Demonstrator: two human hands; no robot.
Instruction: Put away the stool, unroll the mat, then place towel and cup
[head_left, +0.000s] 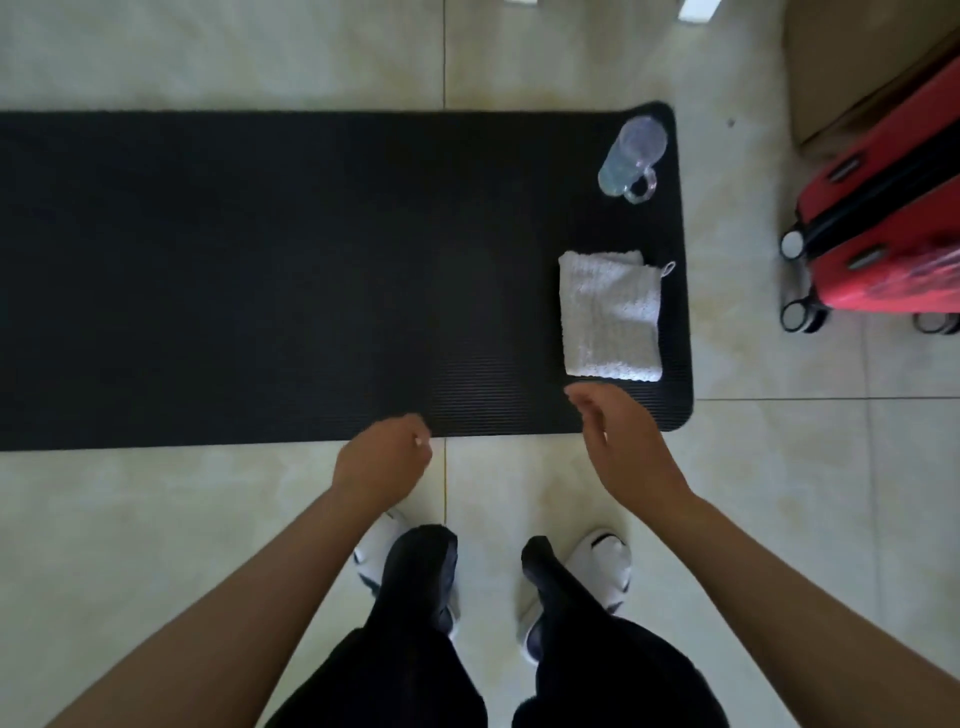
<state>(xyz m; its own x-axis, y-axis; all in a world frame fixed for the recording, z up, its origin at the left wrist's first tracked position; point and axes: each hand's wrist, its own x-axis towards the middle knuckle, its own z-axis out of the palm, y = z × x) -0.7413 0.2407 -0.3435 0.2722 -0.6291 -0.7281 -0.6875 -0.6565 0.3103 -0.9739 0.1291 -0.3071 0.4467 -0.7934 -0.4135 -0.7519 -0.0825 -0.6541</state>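
Note:
A black ribbed mat lies unrolled flat across the tiled floor. At its right end stands a clear cup with a handle, and nearer to me lies a folded white towel. My right hand hovers just below the towel, fingers apart, holding nothing. My left hand hangs over the mat's near edge with its fingers curled in and nothing in it. No stool is in view.
A red suitcase on wheels stands on the floor to the right of the mat, with a brown box behind it. My feet in white shoes stand on the tiles just in front of the mat.

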